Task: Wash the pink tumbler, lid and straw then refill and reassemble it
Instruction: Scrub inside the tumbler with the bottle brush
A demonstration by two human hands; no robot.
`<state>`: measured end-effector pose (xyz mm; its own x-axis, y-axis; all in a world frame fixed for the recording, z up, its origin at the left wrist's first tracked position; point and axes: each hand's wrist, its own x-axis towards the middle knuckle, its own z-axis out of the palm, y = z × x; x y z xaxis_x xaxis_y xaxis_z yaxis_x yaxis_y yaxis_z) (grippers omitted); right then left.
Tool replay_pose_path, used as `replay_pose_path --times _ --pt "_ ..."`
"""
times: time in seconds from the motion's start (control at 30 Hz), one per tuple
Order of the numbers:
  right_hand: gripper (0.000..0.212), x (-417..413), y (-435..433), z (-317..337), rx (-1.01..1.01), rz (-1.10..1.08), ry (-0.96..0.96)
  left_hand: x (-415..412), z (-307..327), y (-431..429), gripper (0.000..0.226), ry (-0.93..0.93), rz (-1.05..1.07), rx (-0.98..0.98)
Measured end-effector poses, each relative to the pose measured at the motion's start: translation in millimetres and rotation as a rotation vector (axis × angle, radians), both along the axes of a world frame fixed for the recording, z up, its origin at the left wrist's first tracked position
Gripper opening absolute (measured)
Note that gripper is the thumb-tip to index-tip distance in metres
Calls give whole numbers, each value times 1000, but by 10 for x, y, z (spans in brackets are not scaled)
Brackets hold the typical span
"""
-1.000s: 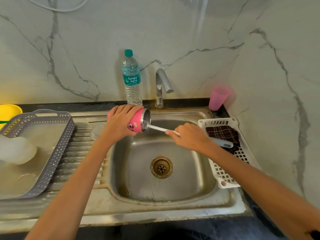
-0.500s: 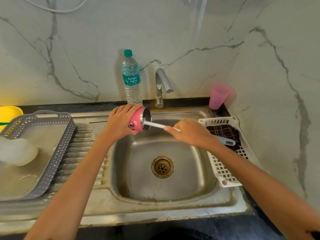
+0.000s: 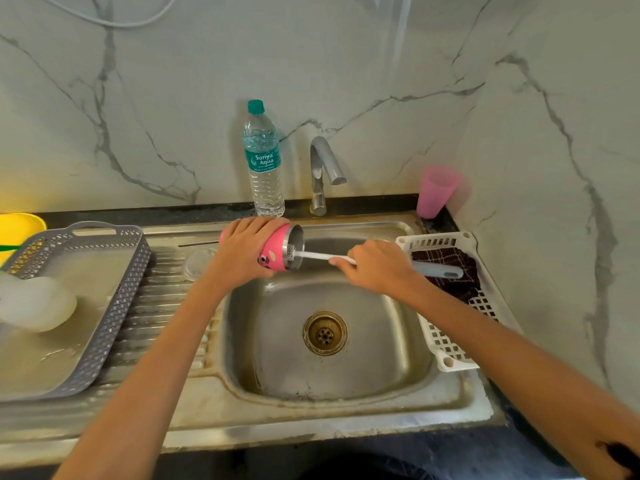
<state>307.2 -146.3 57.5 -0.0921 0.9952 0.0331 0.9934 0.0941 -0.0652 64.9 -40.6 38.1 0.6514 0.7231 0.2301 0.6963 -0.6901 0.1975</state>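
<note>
Both hands grasp: left hand (image 3: 246, 251) the sideways pink, steel-lined tumbler (image 3: 274, 251), right hand (image 3: 378, 265) the brush (image 3: 316, 255) inside it.

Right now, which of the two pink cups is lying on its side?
The steel-rimmed pink tumbler, gripped sideways over the sink by the left hand. The plain pink cup stands by the wall in the corner.

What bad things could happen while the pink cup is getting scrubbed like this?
The left hand holds the pink tumbler sideways over the sink; if slippery, it might drop and clang. The water bottle stands just behind that hand, so a bump could tip it. The right hand holds the brush with bristles in the tumbler's mouth; a quick pull may flick water.
</note>
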Motion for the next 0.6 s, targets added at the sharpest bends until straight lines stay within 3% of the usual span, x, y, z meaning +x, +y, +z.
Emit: replay_pose_path --times 0.2,0.3,0.4,0.6 --pt "59 -30 95 197 168 39 -199 68 -32 -2 98 7 -6 -54" --pt "59 45 84 40 70 -32 -126 68 -36 -18 98 5 -23 -8" --pt "58 -47 12 -65 -6 36 -60 87 -86 -24 97 20 -31 1" --pt "60 46 94 228 134 73 -189 77 -90 -22 96 -87 9 -47"
